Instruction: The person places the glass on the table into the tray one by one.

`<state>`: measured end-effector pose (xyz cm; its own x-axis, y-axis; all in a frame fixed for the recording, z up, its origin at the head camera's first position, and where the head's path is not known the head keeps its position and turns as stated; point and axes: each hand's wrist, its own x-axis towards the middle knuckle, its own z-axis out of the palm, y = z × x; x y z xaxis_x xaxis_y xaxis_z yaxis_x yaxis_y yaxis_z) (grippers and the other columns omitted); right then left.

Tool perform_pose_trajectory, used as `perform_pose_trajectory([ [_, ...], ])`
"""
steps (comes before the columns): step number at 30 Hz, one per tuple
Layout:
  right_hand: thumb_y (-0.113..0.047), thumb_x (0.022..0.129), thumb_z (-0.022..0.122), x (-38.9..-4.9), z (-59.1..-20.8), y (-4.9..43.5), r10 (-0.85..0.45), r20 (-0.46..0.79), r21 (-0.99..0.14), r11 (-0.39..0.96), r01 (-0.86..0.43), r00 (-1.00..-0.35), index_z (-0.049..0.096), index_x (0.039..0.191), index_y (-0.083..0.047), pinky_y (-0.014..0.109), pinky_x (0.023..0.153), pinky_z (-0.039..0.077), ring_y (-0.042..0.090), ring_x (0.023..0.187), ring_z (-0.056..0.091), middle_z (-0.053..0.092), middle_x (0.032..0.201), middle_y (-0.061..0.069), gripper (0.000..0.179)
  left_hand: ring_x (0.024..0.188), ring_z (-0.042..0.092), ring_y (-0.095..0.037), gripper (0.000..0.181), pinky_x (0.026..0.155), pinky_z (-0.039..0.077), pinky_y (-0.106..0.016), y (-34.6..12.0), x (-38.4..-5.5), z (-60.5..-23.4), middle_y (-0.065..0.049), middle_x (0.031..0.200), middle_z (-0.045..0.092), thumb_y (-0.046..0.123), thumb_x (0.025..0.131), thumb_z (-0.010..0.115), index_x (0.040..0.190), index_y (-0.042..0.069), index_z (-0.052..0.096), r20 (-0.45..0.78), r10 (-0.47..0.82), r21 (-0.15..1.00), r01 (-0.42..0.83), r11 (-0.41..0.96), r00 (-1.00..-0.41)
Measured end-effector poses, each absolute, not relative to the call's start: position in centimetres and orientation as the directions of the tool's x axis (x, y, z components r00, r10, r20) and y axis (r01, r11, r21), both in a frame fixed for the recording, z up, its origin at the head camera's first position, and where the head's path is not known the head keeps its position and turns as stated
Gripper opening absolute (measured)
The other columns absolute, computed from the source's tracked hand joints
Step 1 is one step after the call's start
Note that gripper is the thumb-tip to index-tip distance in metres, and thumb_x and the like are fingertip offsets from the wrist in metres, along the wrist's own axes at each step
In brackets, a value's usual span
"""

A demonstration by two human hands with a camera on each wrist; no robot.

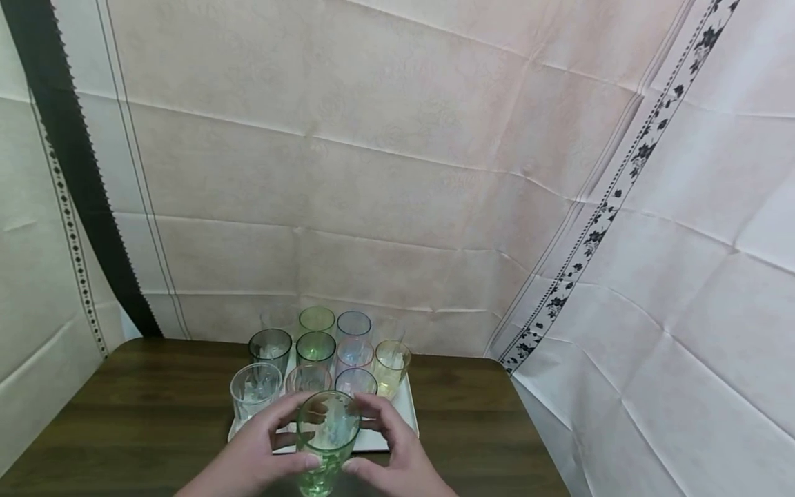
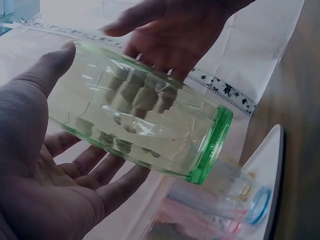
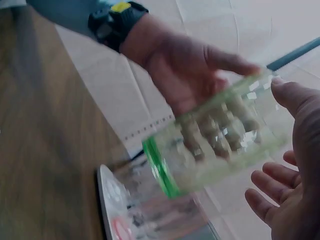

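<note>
A green-tinted drinking glass (image 1: 329, 442) stands up between both hands at the table's near side, over the front of a white tray (image 1: 406, 407). My left hand (image 1: 267, 442) holds it from the left, thumb on its near side and fingers round the back. From the right, my right hand (image 1: 397, 449) holds the same glass, its thumb touching the near side. The wrist views show the thick green base (image 2: 212, 145) and fingers seen through the clear wall. In the right wrist view, the right hand's lower fingers (image 3: 272, 185) look slightly apart from the glass.
Behind the hands, the tray bears several glasses, among them a clear one (image 1: 256, 386), a dark-rimmed one (image 1: 270, 345), a green one (image 1: 316, 350) and a yellow one (image 1: 393, 366). The brown wooden table (image 1: 472, 421) meets pale hanging cloth (image 1: 385, 172) behind.
</note>
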<state>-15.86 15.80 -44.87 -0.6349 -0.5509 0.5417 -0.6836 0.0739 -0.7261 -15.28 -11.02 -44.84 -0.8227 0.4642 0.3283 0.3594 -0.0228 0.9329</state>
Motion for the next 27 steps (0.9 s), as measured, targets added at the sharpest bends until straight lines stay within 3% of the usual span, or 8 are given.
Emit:
perform_pose_trajectory([
  [7,-0.009,0.092,0.079,-15.4,-45.2,14.9,-0.537,0.489,-0.791,0.059,-0.609,-0.687,0.037,0.158,-0.012,0.041,0.099,0.056,0.034,0.117,0.064,0.054,0.146,0.016,0.079,0.121,0.061,-0.038,0.066,0.092,0.059,-0.042,-9.9,-15.4,-45.6,-0.028,0.144,0.043,-0.002,0.094,0.073,0.153,0.004,0.045,0.422,0.483,0.901,0.413,-0.130,-0.767],
  [16,-0.009,0.091,0.080,-15.4,-45.6,14.7,-0.512,0.492,-0.799,0.055,-0.599,-0.704,0.039,0.156,-0.011,0.040,0.097,0.057,0.030,0.121,0.061,0.054,0.146,0.014,0.077,0.119,0.063,-0.028,0.068,0.091,0.060,-0.040,-9.6,-15.5,-46.1,-0.023,0.144,0.046,0.002,0.092,0.077,0.152,0.006,0.047,0.461,0.469,0.871,0.484,-0.078,-0.753],
  [23,-0.007,0.092,0.077,-15.1,-45.9,15.0,-0.495,0.495,-0.809,0.037,-0.586,-0.714,0.041,0.155,-0.007,0.042,0.094,0.058,0.035,0.116,0.065,0.055,0.142,0.020,0.072,0.129,0.055,-0.021,0.081,0.099,0.056,-0.038,-10.3,-15.4,-46.6,-0.008,0.150,0.048,0.023,0.090,0.083,0.158,0.015,0.040,0.464,0.477,0.804,0.581,0.128,-0.747],
  [27,-0.004,0.091,0.078,-15.1,-46.2,16.0,-0.473,0.521,-0.792,0.041,-0.609,-0.710,0.042,0.153,-0.005,0.041,0.091,0.060,0.036,0.112,0.067,0.058,0.138,0.020,0.072,0.129,0.055,-0.018,0.081,0.098,0.055,-0.038,-11.8,-15.0,-47.0,-0.001,0.151,0.049,0.042,0.088,0.083,0.157,0.028,0.042,0.374,0.434,0.784,0.529,0.323,-0.820],
])
